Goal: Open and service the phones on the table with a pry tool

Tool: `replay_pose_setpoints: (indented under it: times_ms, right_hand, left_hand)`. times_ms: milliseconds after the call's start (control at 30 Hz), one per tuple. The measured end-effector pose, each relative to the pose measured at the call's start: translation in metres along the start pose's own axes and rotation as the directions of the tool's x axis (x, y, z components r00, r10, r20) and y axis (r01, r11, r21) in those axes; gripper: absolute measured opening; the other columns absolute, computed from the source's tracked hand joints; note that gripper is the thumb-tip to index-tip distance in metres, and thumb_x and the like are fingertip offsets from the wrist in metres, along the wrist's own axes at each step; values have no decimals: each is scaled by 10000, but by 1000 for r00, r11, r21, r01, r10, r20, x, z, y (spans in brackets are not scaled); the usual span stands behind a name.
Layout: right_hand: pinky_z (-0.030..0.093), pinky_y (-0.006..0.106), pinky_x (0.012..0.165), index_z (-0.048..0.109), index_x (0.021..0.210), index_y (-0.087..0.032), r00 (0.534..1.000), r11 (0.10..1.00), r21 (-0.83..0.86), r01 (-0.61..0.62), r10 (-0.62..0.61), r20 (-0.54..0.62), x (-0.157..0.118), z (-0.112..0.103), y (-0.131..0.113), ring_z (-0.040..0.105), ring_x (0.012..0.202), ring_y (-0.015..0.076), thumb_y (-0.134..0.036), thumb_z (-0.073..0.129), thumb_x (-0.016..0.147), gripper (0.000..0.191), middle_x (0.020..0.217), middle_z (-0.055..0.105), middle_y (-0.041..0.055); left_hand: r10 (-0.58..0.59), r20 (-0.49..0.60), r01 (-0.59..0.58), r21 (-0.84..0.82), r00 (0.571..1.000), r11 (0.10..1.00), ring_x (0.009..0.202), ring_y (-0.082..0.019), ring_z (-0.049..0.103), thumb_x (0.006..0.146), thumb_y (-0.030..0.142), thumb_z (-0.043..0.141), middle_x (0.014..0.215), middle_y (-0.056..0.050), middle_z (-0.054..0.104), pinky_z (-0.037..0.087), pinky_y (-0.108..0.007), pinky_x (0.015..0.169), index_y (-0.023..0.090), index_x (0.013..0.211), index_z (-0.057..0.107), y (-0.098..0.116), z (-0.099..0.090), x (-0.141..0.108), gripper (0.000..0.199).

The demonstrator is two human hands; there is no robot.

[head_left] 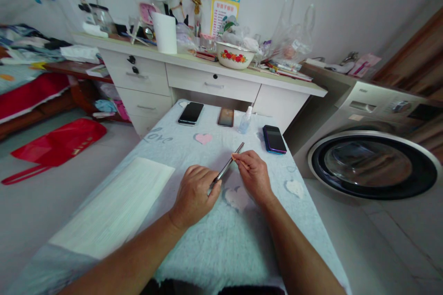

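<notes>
My left hand (196, 190) is closed round the near end of a slim, shiny dark and silver object, which looks like a phone (226, 168) held on edge above the table. My right hand (254, 174) pinches a small, thin light-coloured stick (245, 164), its tip against the phone's side near the far end. Most of the stick is hidden by the fingers. Beyond the hands lie a black phone (191, 113) at the left and a dark phone with a blue-purple edge (275, 139) at the right. Between them stands a small clear spray bottle (245, 120), beside a blurred brown card-like item (226, 117).
The table has a pale blue cloth (214, 249) with heart prints. A whitish sheet (114, 207) lies at its left. Behind stands a white desk (138, 78) bearing a flowered bowl (235, 55) and a paper roll (164, 33). A washing machine (374, 115) is at the right; a red bag (65, 143) lies on the floor.
</notes>
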State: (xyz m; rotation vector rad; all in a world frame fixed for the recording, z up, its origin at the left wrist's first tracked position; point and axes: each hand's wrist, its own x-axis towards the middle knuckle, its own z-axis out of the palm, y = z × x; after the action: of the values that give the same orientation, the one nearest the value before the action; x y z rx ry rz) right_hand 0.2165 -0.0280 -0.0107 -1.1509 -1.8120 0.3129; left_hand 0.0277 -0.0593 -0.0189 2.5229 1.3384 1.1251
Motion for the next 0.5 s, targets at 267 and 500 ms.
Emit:
replay_pose_setpoints:
  times_ms: [267,500]
  right_hand:
    - [485,286,737,723,967,-216,983,975,-181,-126,99,-152,4,-8,9,610,778,166,-221,520,895,215,850,612,49]
    - [484,281,733,714,999,-203,989,973,-203,-106,82,-125,3,-4,3,596,780,163,-202,494,903,240,855,591,56]
  left_hand:
    - [-4,16,4,-47,1000,999,801,-208,576,893,225,481,796,-47,641,424,-382,779,179,927,627,-3,-1,1,157]
    - [-110,12,111,-135,994,985,822,-196,575,900,250,503,833,-45,635,445,-349,763,186,939,652,-10,0,4,167]
